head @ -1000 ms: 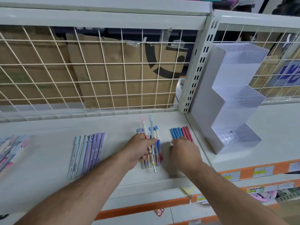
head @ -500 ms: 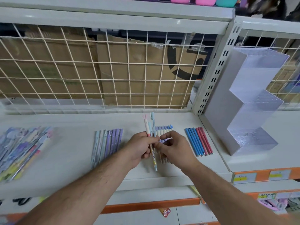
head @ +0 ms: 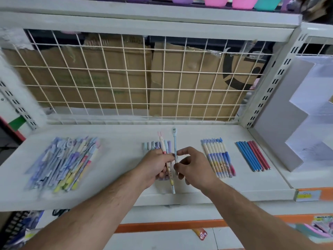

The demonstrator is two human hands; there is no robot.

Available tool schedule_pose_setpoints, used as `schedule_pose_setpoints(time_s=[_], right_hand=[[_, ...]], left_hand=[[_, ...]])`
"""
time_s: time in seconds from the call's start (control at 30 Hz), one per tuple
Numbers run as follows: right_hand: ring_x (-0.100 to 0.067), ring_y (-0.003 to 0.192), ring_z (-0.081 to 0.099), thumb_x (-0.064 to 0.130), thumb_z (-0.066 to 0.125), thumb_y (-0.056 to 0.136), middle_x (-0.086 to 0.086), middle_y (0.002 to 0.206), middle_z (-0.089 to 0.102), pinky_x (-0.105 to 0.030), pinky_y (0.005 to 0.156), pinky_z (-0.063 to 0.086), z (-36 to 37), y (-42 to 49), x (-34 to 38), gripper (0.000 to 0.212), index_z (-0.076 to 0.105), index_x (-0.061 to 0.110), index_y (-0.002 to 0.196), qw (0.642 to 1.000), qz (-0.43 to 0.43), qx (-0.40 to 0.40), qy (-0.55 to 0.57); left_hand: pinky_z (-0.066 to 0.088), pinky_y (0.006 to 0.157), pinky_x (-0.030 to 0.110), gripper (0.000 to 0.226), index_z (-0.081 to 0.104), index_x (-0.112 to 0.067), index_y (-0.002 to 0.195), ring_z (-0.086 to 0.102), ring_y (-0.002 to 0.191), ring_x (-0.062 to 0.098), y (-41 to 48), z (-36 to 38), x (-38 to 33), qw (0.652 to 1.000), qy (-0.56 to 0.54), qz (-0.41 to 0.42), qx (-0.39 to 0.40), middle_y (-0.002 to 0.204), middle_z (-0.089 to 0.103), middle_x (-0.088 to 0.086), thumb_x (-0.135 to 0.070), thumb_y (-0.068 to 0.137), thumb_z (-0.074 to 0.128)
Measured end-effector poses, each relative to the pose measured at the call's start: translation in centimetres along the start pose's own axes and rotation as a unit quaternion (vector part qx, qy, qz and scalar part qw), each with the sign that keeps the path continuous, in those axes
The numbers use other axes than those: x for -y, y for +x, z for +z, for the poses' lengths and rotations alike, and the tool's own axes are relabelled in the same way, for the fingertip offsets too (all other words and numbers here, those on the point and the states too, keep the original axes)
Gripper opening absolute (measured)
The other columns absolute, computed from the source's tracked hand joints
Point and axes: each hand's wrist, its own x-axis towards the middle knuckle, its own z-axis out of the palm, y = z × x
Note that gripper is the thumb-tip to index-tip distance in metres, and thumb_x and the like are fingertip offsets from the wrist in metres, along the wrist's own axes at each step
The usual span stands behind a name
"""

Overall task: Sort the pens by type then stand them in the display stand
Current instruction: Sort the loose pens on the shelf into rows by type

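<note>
My left grip [head: 155, 166] clamped the pink pen [head: 162, 145] while my right grip [head: 195, 166], at its three o'clock, pinched the blue pen [head: 174, 139], seemingly splitting types.

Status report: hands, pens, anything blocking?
Left hand grips pen bundle. Right hand pinches light-blue pen. Display stand far right, nothing blocking it.

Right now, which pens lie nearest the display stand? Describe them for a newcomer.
Find the stepped grey-white display stand, far right on the shelf. Left of it lies a row of slim pens, blue then red. Unlike the patterned pens beside them, each is one plain colour.
</note>
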Motion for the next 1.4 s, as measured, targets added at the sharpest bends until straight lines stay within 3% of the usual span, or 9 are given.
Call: schedule_pose_setpoints(time_s=[0.23,0.4,0.5,0.63,0.87,1.03,1.13,1.27,1.4], right_hand=[[-0.006,0.041,0.054,0.002,0.064,0.084,-0.001,0.056,0.067,-0.022,0.045,0.045,4.0,0.2,0.1,0.034,0.061,0.02,0.113,0.997,0.012,0.024,-0.078],[-0.006,0.046,0.059,0.006,0.067,0.08,-0.001,0.064,0.069,-0.024,0.051,0.051,7.6,1.1,0.5,0.034,0.062,0.022,0.111,0.989,0.009,0.034,-0.143],[-0.016,0.063,0.063,0.011,0.067,0.081,0.0,0.075,0.066,-0.024,0.06,0.051,9.5,1.7,0.7,0.035,0.063,0.02,0.114,0.984,0.006,0.024,-0.175],[-0.002,0.059,0.054,0.019,0.066,0.082,0.013,0.068,0.055,-0.008,0.047,0.034,11.4,2.3,1.2,0.032,0.064,0.022,0.115,0.969,-0.012,-0.026,-0.247],[-0.014,0.076,0.063,0.028,0.061,0.089,0.007,0.082,0.064,-0.022,0.057,0.043,13.1,1.9,1.9,0.031,0.058,0.024,0.12,0.937,0.001,-0.084,-0.339],[0.003,0.059,0.059,0.038,0.066,0.087,0.011,0.074,0.065,-0.01,0.046,0.037,13.1,1.2,2.0,0.013,0.063,0.033,0.098,0.983,-0.009,-0.061,-0.175],[-0.001,0.062,0.061,0.034,0.073,0.083,0.006,0.078,0.068,-0.011,0.051,0.039,12.8,1.0,2.2,0.016,0.061,0.032,0.094,0.994,0.006,-0.005,-0.111],[-0.009,0.059,0.061,0.02,0.072,0.084,-0.002,0.078,0.069,-0.019,0.053,0.044,12.6,1.7,2.4,0.022,0.058,0.027,0.099,0.994,-0.002,0.013,-0.105],[-0.004,0.042,0.057,0.016,0.067,0.084,0.002,0.063,0.065,-0.017,0.04,0.043,12.6,2.9,2.6,0.03,0.057,0.029,0.108,0.991,-0.017,-0.011,-0.136]], left_hand=[[0.022,0.047,0.024,0.016,0.053,-0.01,0.08,0.028,0.045,0.014,0.0,-5.1,1.6,0.998,0.026,0.037,-0.039,0.055,0.033,-0.001,-0.01,0.091,0.065],[0.021,0.046,0.025,0.013,0.054,-0.01,0.083,0.027,0.048,0.014,-0.7,-8.5,2.3,0.998,0.021,0.034,-0.044,0.061,0.034,0.001,-0.011,0.089,0.066],[0.023,0.044,0.024,0.012,0.058,-0.01,0.082,0.032,0.045,0.013,-1.1,-10.3,2.6,0.999,0.013,0.022,-0.046,0.057,0.039,0.0,-0.012,0.09,0.067],[0.023,0.044,0.024,0.01,0.065,-0.005,0.092,0.035,0.044,0.012,-1.2,-11.9,2.7,0.999,-0.002,0.007,-0.05,0.053,0.043,-0.002,-0.014,0.089,0.067],[0.027,0.04,0.022,0.026,0.069,0.002,0.104,0.038,0.043,0.013,-1.1,-12.9,2.5,0.999,-0.002,-0.008,-0.046,0.053,0.045,-0.001,-0.016,0.086,0.069],[0.032,0.042,0.021,0.016,0.072,-0.008,0.101,0.041,0.044,0.012,-0.7,-12.8,2.2,1.0,-0.009,-0.007,-0.029,0.056,0.048,-0.001,-0.017,0.091,0.065],[0.034,0.042,0.021,0.014,0.073,-0.01,0.101,0.041,0.044,0.011,-0.4,-12.5,2.1,1.0,-0.029,-0.006,-0.005,0.057,0.049,0.0,-0.016,0.096,0.061],[0.034,0.042,0.02,0.015,0.071,-0.007,0.099,0.042,0.042,0.01,-0.1,-12.1,1.9,1.0,-0.026,0.001,-0.008,0.059,0.051,0.0,-0.015,0.097,0.059],[0.035,0.044,0.023,0.019,0.067,0.001,0.099,0.044,0.047,0.016,0.3,-12.8,1.7,0.998,0.025,-0.003,-0.06,0.061,0.05,0.007,-0.016,0.094,0.06]])
